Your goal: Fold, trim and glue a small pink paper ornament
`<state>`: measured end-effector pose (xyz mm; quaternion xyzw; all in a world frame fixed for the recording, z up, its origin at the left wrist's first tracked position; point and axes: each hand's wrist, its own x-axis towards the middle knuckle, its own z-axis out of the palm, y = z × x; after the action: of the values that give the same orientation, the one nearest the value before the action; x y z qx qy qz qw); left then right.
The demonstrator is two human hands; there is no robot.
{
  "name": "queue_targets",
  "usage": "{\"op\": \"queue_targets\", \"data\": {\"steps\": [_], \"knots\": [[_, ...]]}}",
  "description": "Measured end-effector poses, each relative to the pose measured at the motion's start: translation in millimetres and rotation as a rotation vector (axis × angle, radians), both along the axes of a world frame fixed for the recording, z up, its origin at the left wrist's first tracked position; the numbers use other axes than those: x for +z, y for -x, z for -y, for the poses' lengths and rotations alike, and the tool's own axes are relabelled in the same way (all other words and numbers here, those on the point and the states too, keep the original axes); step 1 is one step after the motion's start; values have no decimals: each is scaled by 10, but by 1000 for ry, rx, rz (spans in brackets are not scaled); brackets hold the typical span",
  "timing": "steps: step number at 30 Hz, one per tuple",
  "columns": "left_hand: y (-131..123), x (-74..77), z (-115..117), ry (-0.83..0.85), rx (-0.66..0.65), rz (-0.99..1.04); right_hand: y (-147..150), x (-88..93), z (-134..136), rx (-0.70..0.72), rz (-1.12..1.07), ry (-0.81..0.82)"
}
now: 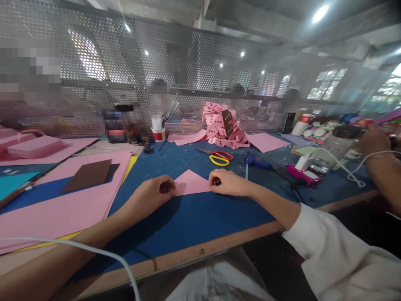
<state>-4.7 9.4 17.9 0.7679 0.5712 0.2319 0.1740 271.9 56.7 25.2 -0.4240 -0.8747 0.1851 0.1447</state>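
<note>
A pink paper triangle (191, 183) lies on the blue table mat (200, 225), its peak pointing away from me. My left hand (156, 190) pinches the left corner between curled fingers and thumb. At the right corner, my right hand (228, 182) has its fingers closed on the paper in the same way. Just beyond the paper are scissors (221, 158) with red and yellow handles. A blue glue gun (257, 162) lies to their right, nozzle toward me. Farther back stands a heap of folded pink paper pieces (224, 127) with dark dots.
Pink sheets (72, 209) with a brown card (88, 174) cover the left side. Behind stand a paper cup (158, 133) and a perforated screen (188, 62). At right are a magenta power strip (303, 174), a glass jar (328, 150), a white cable (354, 177) and another person's arm (380, 163).
</note>
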Motion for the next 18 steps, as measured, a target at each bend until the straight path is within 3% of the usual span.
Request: {"op": "queue_targets", "data": {"steps": [18], "knots": [[266, 22, -162, 170, -81, 19, -191, 29, -73, 32, -24, 107]]}}
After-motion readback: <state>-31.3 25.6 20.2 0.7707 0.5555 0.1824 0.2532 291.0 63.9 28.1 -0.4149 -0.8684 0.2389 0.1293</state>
